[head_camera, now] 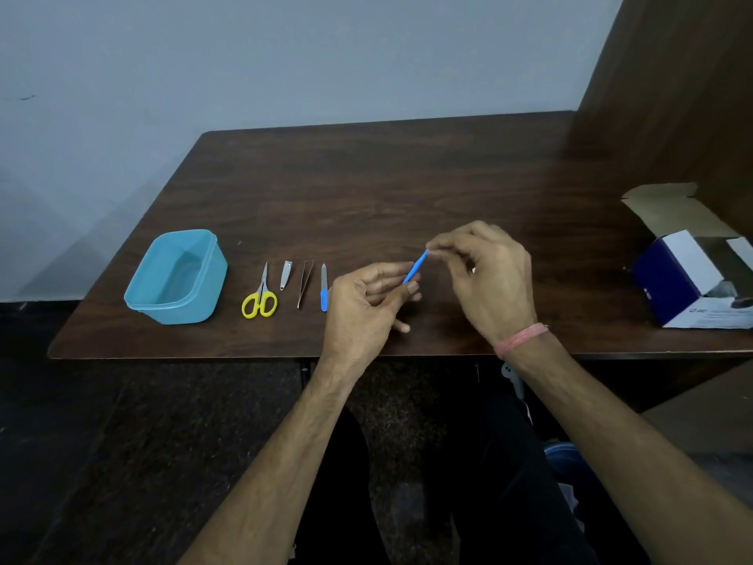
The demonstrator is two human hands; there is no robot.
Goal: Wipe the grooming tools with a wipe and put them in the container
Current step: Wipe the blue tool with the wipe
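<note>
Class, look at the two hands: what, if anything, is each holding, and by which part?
Both hold one slim blue tool. The left hand grips its lower end; the right hand pinches its upper tip. No wipe is visible.

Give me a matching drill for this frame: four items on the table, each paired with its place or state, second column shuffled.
Column 1:
1. blue plastic container
2. yellow-handled scissors
3. thin blue stick tool
4. blue and white cardboard box

Column 2:
A. held off the dark wooden table between left hand and right hand
B. far right, flap open
C. far left, nothing visible inside
D. lying flat, just right of the container

Pairs: 1-C, 2-D, 3-A, 4-B
</note>
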